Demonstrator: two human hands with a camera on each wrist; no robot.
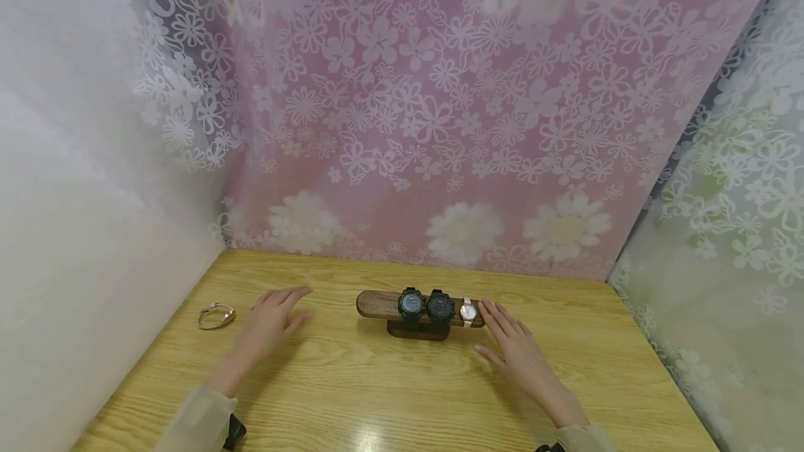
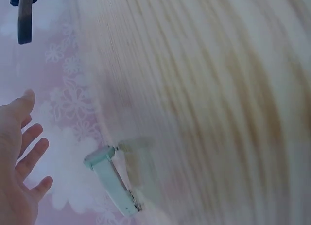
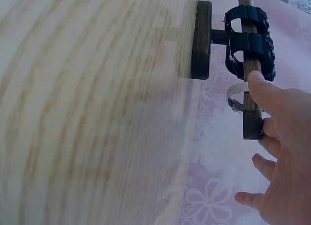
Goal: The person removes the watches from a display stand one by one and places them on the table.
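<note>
A dark wooden watch stand [image 1: 377,304] with a rounded bar on a short base stands on the table. Two black chunky watches [image 1: 411,304] and a small white-strapped watch [image 1: 467,312] are on its bar. My right hand [image 1: 518,354] is at the bar's right end, beside the white watch, fingers extended and thumb apart. Whether the fingertips touch the bar is hard to tell. My left hand [image 1: 269,323] hovers over the table left of the stand, fingers loosely extended and holding nothing. Left of it lies a loose watch [image 1: 216,316], pale-strapped in the left wrist view.
The wooden table [image 1: 352,396] reaches back to a pink flowered curtain [image 1: 427,124]. A pale sheet [image 1: 94,194] closes the left side, and a flowered one [image 1: 741,264] the right. Dark bands [image 1: 235,431] show at both sleeve cuffs.
</note>
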